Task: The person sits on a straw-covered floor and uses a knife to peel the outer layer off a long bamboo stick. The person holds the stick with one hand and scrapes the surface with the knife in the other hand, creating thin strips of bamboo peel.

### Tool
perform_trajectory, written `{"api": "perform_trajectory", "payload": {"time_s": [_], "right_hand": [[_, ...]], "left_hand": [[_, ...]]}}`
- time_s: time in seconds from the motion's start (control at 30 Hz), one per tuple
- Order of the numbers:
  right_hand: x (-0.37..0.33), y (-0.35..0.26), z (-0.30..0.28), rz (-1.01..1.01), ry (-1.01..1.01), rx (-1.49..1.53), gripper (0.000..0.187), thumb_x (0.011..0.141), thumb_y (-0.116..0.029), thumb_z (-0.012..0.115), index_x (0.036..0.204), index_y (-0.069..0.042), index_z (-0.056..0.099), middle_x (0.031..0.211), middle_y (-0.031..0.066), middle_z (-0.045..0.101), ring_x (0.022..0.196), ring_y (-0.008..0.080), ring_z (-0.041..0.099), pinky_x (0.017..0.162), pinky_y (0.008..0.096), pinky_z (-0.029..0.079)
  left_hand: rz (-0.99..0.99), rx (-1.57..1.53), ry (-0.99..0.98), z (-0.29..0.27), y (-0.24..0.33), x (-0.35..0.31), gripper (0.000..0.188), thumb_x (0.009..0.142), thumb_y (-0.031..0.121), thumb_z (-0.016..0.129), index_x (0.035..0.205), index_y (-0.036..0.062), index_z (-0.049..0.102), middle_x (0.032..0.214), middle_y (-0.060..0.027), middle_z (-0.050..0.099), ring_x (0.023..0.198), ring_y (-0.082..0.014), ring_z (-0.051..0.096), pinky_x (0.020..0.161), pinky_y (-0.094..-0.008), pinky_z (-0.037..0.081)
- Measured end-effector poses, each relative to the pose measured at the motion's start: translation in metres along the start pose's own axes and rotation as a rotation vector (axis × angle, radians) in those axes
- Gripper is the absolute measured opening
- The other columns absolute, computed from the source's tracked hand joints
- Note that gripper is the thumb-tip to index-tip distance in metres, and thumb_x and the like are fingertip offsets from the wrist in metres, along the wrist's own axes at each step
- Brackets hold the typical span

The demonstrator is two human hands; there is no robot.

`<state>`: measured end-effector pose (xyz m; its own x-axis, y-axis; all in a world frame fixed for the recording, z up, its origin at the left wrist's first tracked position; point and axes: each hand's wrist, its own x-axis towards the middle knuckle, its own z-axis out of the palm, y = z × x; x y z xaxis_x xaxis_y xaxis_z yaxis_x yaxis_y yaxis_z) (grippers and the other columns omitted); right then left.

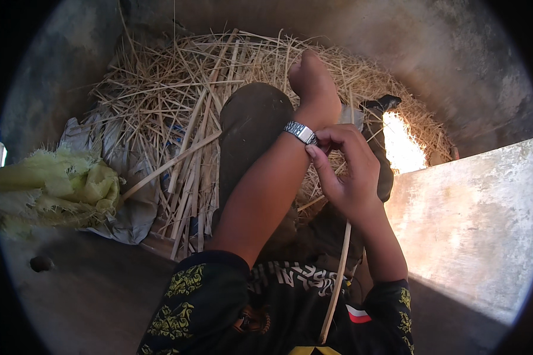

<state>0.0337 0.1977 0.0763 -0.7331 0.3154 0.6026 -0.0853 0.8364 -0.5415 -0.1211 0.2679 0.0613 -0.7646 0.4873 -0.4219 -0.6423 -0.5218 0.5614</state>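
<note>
Pinching the watch (300, 132) between thumb and index finger, the right hand (352, 168) meets it at the band's right edge; its other fingers curl in toward the palm. The watch, silver with a linked band, circles the left wrist, just off the middle of the view toward 1 o'clock. Beyond it, also toward 1 o'clock, the left hand (318, 92) points away; its fingers are mostly hidden, so how far open it is, or whether it has hold of anything, I cannot tell.

Straw (160, 86) spreads from 10 round to 2 o'clock, past a dark-trousered knee (251, 115). Frayed yellow cloth (59, 183) lies at 9 o'clock, beside a pale sheet (141, 207). A long stick (339, 278) slants over the dark shirt (213, 307) at 5 o'clock. Between 3 and 4 o'clock stands a sunlit slab (467, 225).
</note>
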Motion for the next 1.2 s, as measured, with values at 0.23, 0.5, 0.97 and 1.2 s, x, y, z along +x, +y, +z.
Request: {"api": "perform_trajectory", "payload": {"time_s": [0.23, 0.5, 0.97, 1.2], "right_hand": [[-0.007, -0.001, -0.007, 0.184, -0.009, -0.012, 0.031, 0.082, -0.004, 0.075, 0.109, -0.002, 0.060, 0.100, 0.0122, 0.066, 0.089, 0.0243, 0.069, 0.080, 0.0329, 0.055], [0.008, 0.004, -0.017, 0.003, -0.047, -0.110, 0.026, 0.082, -0.003, 0.073, 0.105, 0.000, 0.062, 0.095, 0.0137, 0.066, 0.085, 0.0290, 0.068, 0.073, 0.0362, 0.055], [-0.001, 0.023, 0.002, -0.263, 0.128, -0.381, 0.028, 0.079, -0.002, 0.078, 0.104, 0.002, 0.066, 0.095, 0.0139, 0.066, 0.080, 0.0289, 0.066, 0.069, 0.0365, 0.054], [-0.001, 0.023, 0.006, -0.232, 0.170, -0.359, 0.023, 0.081, 0.002, 0.077, 0.100, 0.003, 0.064, 0.091, 0.0141, 0.066, 0.078, 0.0276, 0.067, 0.068, 0.0350, 0.056]], "left_hand": [[-0.452, -0.305, 0.165, 0.002, 0.006, 0.010, 0.006, 0.089, 0.010, 0.041, 0.087, 0.0104, 0.035, 0.071, -0.0019, 0.030, 0.057, -0.0153, 0.029, 0.056, -0.0339, 0.027], [-0.614, -0.297, 0.132, -0.009, -0.003, 0.014, 0.017, 0.087, 0.004, 0.042, 0.074, 0.0086, 0.032, 0.065, -0.0019, 0.029, 0.058, -0.0168, 0.029, 0.060, -0.0345, 0.027], [-0.492, 0.137, 0.055, -0.009, -0.022, 0.023, 0.007, 0.089, 0.006, 0.049, 0.084, 0.0039, 0.044, 0.071, -0.0073, 0.042, 0.062, -0.0179, 0.042, 0.059, -0.0360, 0.035], [-0.092, 0.978, -0.321, -0.008, -0.034, 0.014, 0.030, 0.086, 0.007, 0.060, 0.109, -0.0076, 0.048, 0.093, -0.0204, 0.061, 0.080, -0.0265, 0.061, 0.065, -0.0379, 0.049]]}}
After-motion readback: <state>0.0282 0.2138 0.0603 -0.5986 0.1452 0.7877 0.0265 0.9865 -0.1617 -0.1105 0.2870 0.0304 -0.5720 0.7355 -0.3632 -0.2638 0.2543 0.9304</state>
